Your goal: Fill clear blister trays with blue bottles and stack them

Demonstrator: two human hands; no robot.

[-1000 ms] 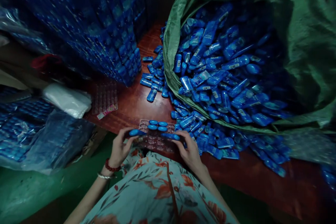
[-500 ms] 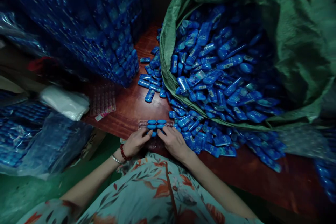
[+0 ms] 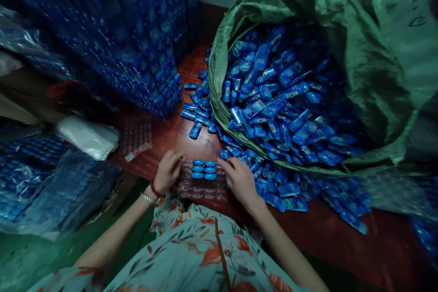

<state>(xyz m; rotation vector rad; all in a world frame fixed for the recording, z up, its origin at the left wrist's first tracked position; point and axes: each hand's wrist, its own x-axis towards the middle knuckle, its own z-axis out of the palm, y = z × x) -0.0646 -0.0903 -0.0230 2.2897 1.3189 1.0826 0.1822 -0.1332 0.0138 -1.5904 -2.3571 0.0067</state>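
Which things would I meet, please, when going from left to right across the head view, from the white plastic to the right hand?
White plastic → pink-edged clear tray → left hand → six blue pieces in the nearer tray → right hand.

Left hand [image 3: 166, 172] slightly blurred; blue stack [image 3: 137, 50] cut by top edge.

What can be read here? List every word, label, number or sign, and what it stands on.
No text reads clearly.
Blue packs in the green sack: pale lettering and barcodes, too small.
Pink label at the near edge of the left-hand clear tray: too blurred.
Dark marks on the pale surface, upper right: unreadable.
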